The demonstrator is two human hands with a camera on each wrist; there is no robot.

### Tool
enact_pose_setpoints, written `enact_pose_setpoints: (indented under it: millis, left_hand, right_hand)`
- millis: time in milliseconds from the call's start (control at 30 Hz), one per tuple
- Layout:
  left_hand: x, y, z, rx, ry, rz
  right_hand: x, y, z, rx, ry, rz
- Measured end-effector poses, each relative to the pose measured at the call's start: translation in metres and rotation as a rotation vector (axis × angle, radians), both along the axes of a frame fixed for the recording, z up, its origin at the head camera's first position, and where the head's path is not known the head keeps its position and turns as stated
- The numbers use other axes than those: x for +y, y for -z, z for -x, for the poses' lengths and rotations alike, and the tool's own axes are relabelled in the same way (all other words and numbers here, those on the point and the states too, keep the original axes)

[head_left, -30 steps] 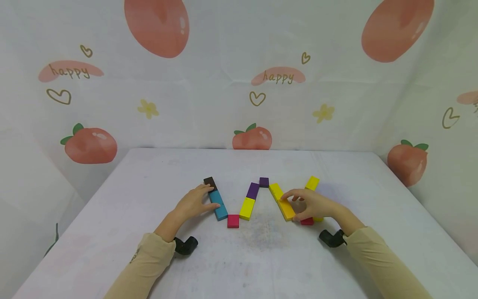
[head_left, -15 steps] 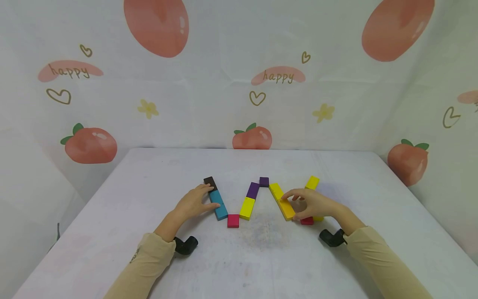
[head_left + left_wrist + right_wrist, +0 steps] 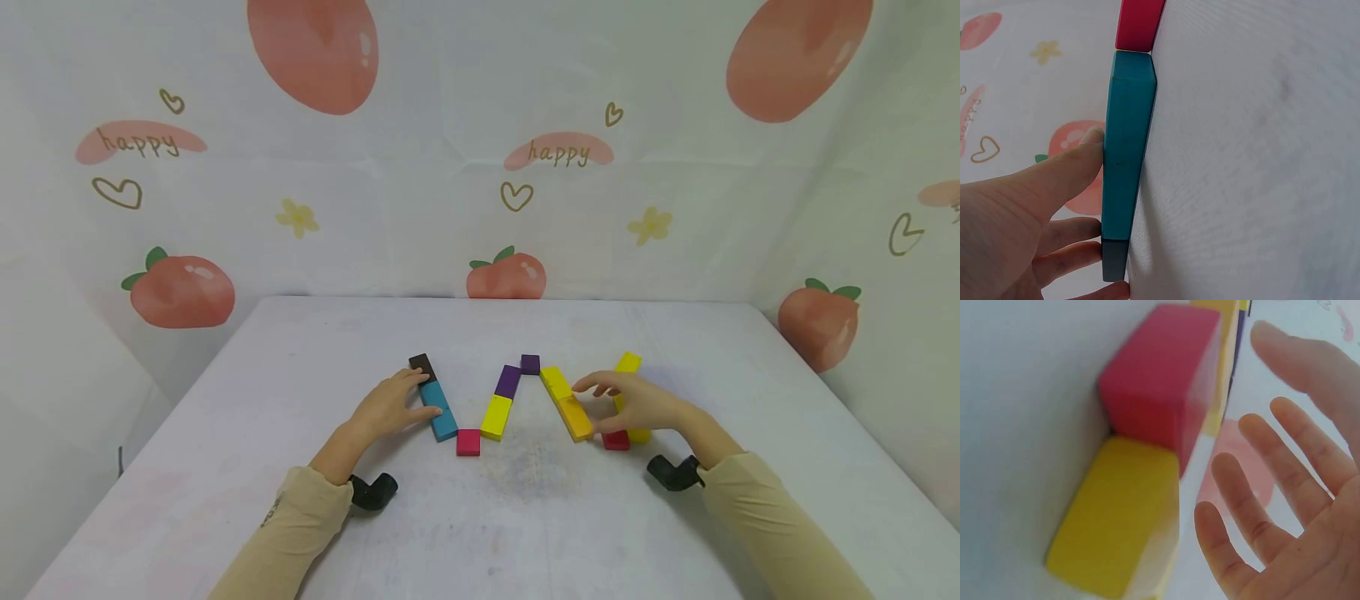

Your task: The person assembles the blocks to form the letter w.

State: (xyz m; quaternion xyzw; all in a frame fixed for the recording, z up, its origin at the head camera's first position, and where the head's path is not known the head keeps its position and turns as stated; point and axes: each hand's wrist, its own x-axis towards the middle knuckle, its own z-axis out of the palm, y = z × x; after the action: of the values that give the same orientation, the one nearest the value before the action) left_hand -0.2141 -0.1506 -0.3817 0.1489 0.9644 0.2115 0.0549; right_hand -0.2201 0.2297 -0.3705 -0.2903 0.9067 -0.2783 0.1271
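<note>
The left hand (image 3: 386, 408) rests with straight fingers against the teal block (image 3: 438, 411), its thumb on the side. The right hand (image 3: 633, 404) hovers with fingers spread just above the orange block (image 3: 576, 417), holding nothing. Both blocks lie in a zigzag on the desk (image 3: 525, 517).

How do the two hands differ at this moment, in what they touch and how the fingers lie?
The left hand rests against the teal block, its thumb pressed on the block's side in the left wrist view; the right hand hovers with fingers spread above the orange block and red block, and the right wrist view shows it clear of them. The left hand's fingers lie together; the right's are splayed. Both are open, over the same row of blocks.
</note>
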Motion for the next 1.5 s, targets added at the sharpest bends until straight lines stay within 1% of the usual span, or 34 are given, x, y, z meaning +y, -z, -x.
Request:
enact_pose_setpoints:
  millis: [167, 367, 767, 1067, 1367, 1500]
  left_hand:
    - [0.000, 0.000, 0.000, 0.002, -0.001, 0.003]
    - [0.000, 0.000, 0.000, 0.003, 0.002, 0.002]
    - [-0.001, 0.001, -0.001, -0.006, 0.001, -0.008]
    - [-0.001, 0.001, -0.001, 0.007, 0.007, -0.002]
    - [0.000, 0.001, -0.001, 0.006, 0.003, -0.006]
    - [0.000, 0.001, -0.001, 0.006, 0.010, -0.004]
  right_hand:
    - [0.007, -0.003, -0.001, 0.000, 0.029, -0.005]
    - [0.015, -0.002, -0.004, -0.001, 0.049, -0.044]
    - [0.022, 0.002, -0.011, 0.009, 0.003, -0.076]
    - [0.023, 0.006, -0.016, 0.048, -0.030, -0.087]
    - [0.021, 0.007, -0.017, 0.078, -0.041, -0.070]
    - [0.020, 0.007, -0.018, 0.071, -0.032, -0.080]
